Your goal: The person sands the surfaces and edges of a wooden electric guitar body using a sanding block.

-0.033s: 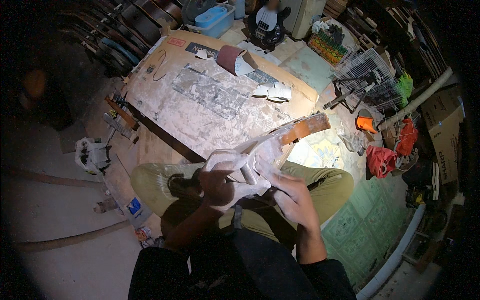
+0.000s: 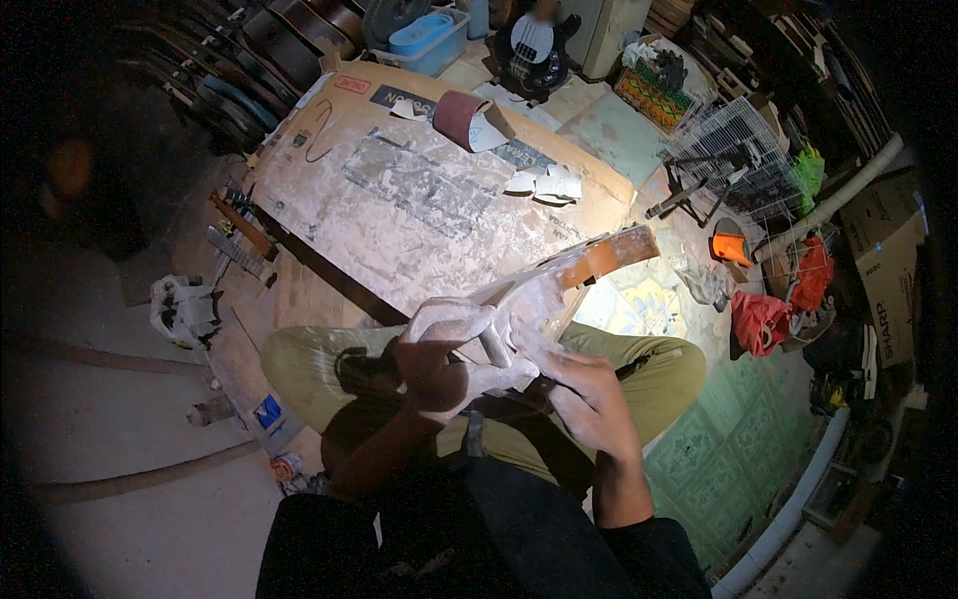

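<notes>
- Cardboard sheet (image 2: pixel 289 190), dusty, lying flat.
- Wooden piece (image 2: pixel 539 292), dusty, held above the olive trousers (image 2: pixel 664 371), its curved orange-brown end pointing rightward and away.
- Left hand (image 2: pixel 431 361): fingers clasped around the piece's near end.
- Right hand (image 2: pixel 587 391): fingers bent against the piece; whether they grip it, I cannot tell.
- White scraps (image 2: pixel 557 186) on the cardboard sheet.

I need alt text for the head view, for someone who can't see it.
A dusty left hand grips a dusty, curved workpiece above the person's folded legs, the right hand touching it too. Ahead lies a dust-smeared cardboard sheet with a curled maroon sheet on it.
</notes>
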A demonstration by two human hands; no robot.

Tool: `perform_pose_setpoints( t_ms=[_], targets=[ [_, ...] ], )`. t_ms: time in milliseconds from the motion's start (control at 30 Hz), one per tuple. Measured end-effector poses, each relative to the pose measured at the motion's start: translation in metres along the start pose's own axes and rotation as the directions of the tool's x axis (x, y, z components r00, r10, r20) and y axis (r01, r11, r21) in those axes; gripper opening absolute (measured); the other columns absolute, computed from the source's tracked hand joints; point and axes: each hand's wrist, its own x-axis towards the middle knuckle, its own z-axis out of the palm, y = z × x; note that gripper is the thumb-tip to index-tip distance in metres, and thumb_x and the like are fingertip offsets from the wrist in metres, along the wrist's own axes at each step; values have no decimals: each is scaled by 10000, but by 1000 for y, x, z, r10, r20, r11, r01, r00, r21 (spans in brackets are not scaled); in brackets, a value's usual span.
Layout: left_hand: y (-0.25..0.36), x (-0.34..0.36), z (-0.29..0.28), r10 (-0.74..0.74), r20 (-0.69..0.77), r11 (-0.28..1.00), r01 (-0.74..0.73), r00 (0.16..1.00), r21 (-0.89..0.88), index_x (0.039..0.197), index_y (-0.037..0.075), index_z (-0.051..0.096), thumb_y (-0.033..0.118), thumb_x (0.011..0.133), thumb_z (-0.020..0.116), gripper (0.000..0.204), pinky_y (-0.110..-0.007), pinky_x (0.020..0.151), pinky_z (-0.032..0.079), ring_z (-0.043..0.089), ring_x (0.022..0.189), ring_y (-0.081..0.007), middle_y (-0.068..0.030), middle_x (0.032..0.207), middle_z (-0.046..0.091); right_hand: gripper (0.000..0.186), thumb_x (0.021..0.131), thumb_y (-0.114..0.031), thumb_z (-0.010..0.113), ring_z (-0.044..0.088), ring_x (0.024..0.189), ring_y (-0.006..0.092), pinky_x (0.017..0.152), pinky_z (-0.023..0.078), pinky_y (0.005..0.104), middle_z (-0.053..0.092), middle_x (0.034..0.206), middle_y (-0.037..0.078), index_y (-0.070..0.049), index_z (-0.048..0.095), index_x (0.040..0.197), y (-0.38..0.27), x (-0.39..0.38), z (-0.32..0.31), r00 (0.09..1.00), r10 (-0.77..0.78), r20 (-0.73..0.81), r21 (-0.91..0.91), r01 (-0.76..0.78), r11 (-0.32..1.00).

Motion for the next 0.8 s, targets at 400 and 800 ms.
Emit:
perform_pose_setpoints(
  t_ms=[400,800],
  targets=[
    [-9,7,-11,-53,-11,994,54,999,90,972,37,678,42,706,800,293,-342,675,548,680,752,-271,-121,856,675,550,746,2,634,649,751,352,645,540,402,629,889,145,-95,621,1288,-50,7,14,991,-132,-16,-521,104,847],
    [-19,43,2,-318,-166,936,281,933,-213,1054,-38,634,21,672,860,448,-342,786,606,679,895,-187,-149,1003,647,584,735,52,441,648,1143,282,998,474,339,632,1313,185,29,604,1296,15,-26,-31,989,53,-137,-245,-85,966]
  ],
)
